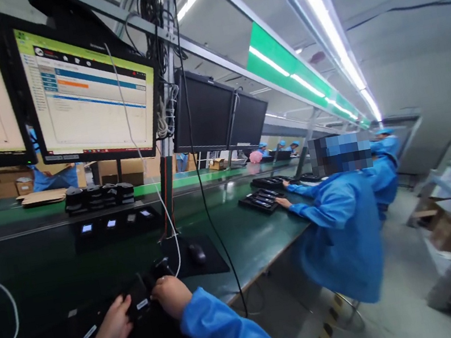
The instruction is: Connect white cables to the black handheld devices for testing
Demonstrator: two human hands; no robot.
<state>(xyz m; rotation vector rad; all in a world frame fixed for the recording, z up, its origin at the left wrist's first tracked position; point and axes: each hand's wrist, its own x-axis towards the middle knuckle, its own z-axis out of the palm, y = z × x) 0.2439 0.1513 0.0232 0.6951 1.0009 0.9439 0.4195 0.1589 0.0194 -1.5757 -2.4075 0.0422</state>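
Observation:
A small black device [139,294] with a white label sits between my two hands over the dark bench. My left hand [116,327] is closed against its left side, thumb and fingers at the edge. At its right side, my right hand [171,295] has its fingers curled in a pinch, and what lies inside them is hidden. A white cable [155,189] hangs from above and runs down to just behind my right hand. Beside that hand stands a dark object [161,267] whose kind I cannot make out. Several white-labelled black pieces, one with a label [89,332], lie left of my left hand.
A mouse [197,254] rests on a black pad to the right. Lit monitors [89,93] stand above the bench, with stacked black parts [98,197] behind. A black cable [212,223] hangs across the bench edge. A co-worker in blue [338,225] handles black trays [262,201].

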